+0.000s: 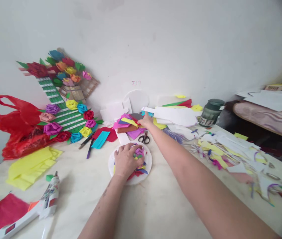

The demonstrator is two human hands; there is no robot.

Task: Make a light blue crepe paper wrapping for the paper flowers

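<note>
A round white disc (111, 165) lies on the table, with a white strip (123, 138) reaching back from it like a handle. Small coloured paper pieces (139, 152) are heaped on the disc. My left hand (126, 160) rests over this heap with its fingers spread, hiding part of it. Farther back, my right hand (145, 121) is stretched out over the coloured paper pile (128, 127). Its fingers look apart, close to the narrow end of a white paddle-shaped cutout (175, 115) and some turquoise paper. Black-handled scissors (144, 138) lie left of my right forearm.
A paper-flower decoration (68, 114) leans at the back left beside a red plastic bag (23, 124). A glue gun (41, 207) and yellow paper sheets (30, 166) lie on the left. On the right are a dark green jar (210, 113) and scattered paper scraps (237, 166).
</note>
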